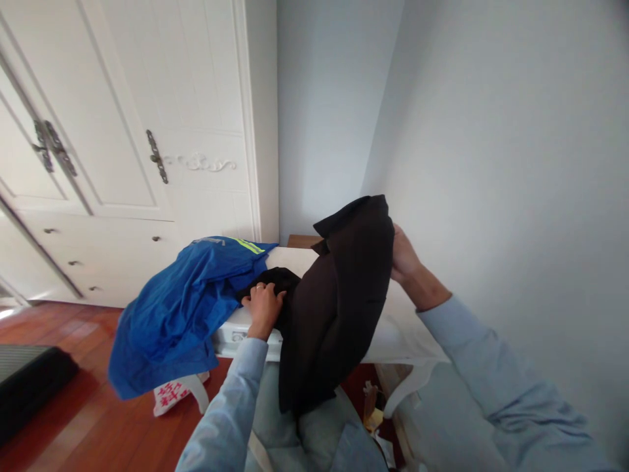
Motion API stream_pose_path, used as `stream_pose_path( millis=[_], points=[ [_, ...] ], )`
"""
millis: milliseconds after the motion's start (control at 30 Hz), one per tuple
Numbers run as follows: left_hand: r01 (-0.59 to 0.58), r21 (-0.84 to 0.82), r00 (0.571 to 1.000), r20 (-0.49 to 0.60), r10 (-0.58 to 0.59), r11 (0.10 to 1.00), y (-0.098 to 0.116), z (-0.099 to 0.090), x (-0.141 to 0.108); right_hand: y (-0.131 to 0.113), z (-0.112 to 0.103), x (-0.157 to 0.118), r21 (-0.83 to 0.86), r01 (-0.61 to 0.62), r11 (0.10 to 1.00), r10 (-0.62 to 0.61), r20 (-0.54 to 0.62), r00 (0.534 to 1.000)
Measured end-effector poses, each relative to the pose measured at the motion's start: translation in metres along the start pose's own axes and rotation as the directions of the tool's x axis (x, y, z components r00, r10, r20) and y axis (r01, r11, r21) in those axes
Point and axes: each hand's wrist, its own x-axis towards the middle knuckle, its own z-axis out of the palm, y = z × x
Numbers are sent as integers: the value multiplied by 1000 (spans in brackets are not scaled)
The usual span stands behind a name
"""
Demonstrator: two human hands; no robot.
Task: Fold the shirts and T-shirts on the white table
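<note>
A black garment (339,295) stretches between my two hands, partly lifted and hanging over the front edge of the white table (393,334). On the right, my right hand (403,255) grips its raised edge; some of those fingers are hidden behind the cloth. Lower down, my left hand (264,305) has its fingers curled into a bunched part of the same garment, close to the tabletop. Just left of that hand lies a crumpled blue garment (181,308) with a yellow reflective strip, draped over the table's left end.
A white wardrobe (196,98) with dark metal handles stands behind on the left. Pale walls (491,131) close in at the right. On the reddish wood floor (122,426) are a black object (34,380) and a white bag (171,396) with red writing.
</note>
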Motion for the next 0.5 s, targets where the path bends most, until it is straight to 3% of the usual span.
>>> stream_pose_path(
  millis=[67,133,200,300,367,467,500],
  points=[
    [-10,-54,999,-41,7,998,-6,1,1,-18,-7,11,-46,40,998,-43,-47,998],
    [23,-282,989,-134,-63,959,-13,1,4,-34,-18,20,-149,48,988,-57,-60,997],
    [49,-523,951,-235,-199,851,-19,-5,11,-48,-31,25,-299,51,953,-71,-55,996],
    [37,-747,823,-354,-444,664,-26,-30,27,-69,-52,25,-550,59,833,-104,-50,993],
    [-130,-912,642,-376,-668,388,-30,-59,40,-84,-66,24,-693,54,719,-136,-64,989],
    [-208,-925,578,-378,-724,317,-37,-115,57,-106,-89,25,-842,67,536,-265,-92,960],
    [-267,-927,532,-369,-762,263,-40,-135,62,-112,-97,27,-874,81,479,-358,-110,927]
  ],
)
